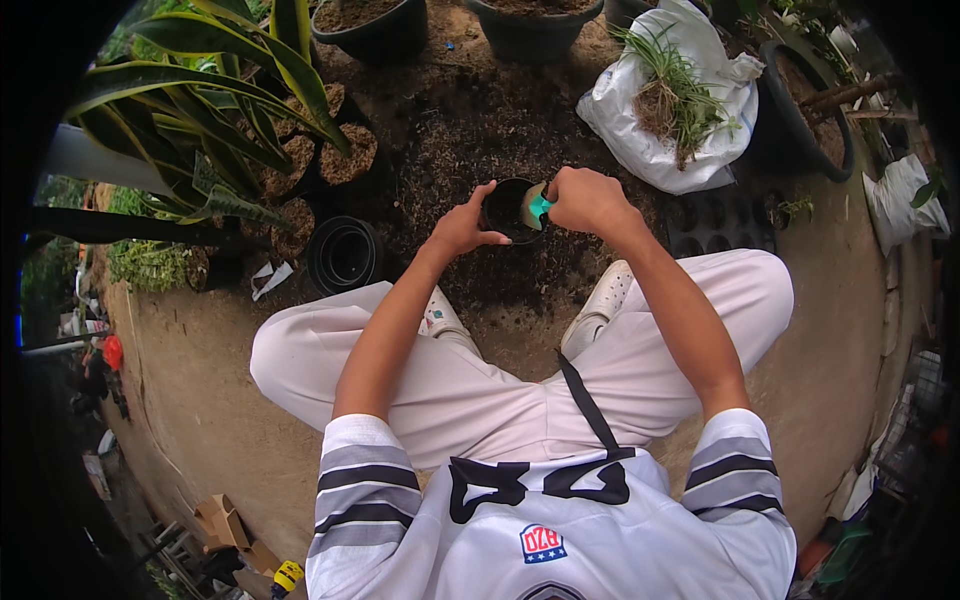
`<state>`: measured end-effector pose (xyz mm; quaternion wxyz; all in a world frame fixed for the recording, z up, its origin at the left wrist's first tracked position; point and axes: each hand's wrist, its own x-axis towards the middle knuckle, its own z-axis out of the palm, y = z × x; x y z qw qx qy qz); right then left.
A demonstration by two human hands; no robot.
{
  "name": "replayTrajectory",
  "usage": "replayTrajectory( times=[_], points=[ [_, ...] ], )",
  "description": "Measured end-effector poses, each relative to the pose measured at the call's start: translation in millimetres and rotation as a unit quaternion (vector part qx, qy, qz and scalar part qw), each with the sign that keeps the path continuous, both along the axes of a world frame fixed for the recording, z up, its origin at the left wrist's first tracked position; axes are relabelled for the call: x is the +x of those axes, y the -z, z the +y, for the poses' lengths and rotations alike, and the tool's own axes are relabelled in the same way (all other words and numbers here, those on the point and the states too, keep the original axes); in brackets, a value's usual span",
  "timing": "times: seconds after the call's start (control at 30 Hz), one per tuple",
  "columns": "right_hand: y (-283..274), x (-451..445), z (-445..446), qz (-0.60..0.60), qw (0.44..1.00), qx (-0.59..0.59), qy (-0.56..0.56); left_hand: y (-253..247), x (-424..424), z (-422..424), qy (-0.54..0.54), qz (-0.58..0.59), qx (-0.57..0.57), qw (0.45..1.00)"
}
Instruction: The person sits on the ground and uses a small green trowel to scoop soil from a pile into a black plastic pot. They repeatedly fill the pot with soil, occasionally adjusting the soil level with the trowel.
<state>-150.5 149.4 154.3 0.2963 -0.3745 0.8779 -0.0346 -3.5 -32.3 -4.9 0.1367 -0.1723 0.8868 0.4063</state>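
Note:
My left hand [463, 225] grips the left rim of a small black plant pot [510, 234], thumb and fingers spread around its edge. In my right hand [592, 201] is a hand trowel [537, 206] with a green handle end and a pale, soil-smeared blade. The blade sits at the pot's right side, over or inside its mouth; how deep it reaches I cannot tell. Dark soil shows inside the pot. Below and around it, loose dark soil [457, 142] is spread on the ground in front of my shoes.
Nested black pots [345, 255] stand at left, by potted snake plants [217, 97]. A white sack [622, 112] bearing an uprooted spider plant [675, 105] lies at upper right, above a black seedling tray [701, 225]. Large soil-filled pots [536, 30] line the far side.

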Motion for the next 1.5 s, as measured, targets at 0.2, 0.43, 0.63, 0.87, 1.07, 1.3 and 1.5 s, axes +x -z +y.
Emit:
replayTrajectory(
  times=[0.2, 0.43, 0.63, 0.87, 1.07, 1.3, 1.5],
  points=[
    [50.4, 4.9, 3.6, -0.069, 0.995, -0.065, 0.028, 3.9, -4.3, -1.7, 0.016, 0.002, -0.008, 1.0],
    [12.9, 17.5, -5.9, -0.045, 0.998, -0.035, -0.033, 6.0, -2.7, -2.7, 0.011, 0.004, 0.007, 1.0],
    [-0.7, 0.1, -3.1, -0.046, 0.997, -0.063, -0.002, 2.3, -0.4, -1.1, 0.008, 0.007, 0.0, 1.0],
    [46.5, -7.7, 5.9, -0.152, 0.983, -0.09, 0.043, 0.2, -1.6, -3.4, 0.018, 0.009, -0.024, 1.0],
    [1.2, -7.4, 2.2, -0.152, 0.985, -0.08, 0.033, -6.5, 2.8, 1.1, 0.011, 0.008, -0.022, 1.0],
    [35.5, -2.3, 1.9, -0.183, 0.979, -0.032, 0.08, -0.3, 4.9, -4.9, -0.005, -0.002, -0.009, 1.0],
    [9.4, -22.2, 2.8, -0.199, 0.977, -0.037, 0.073, -2.1, 0.6, 5.7, 0.001, 0.008, -0.027, 1.0]
  ],
)
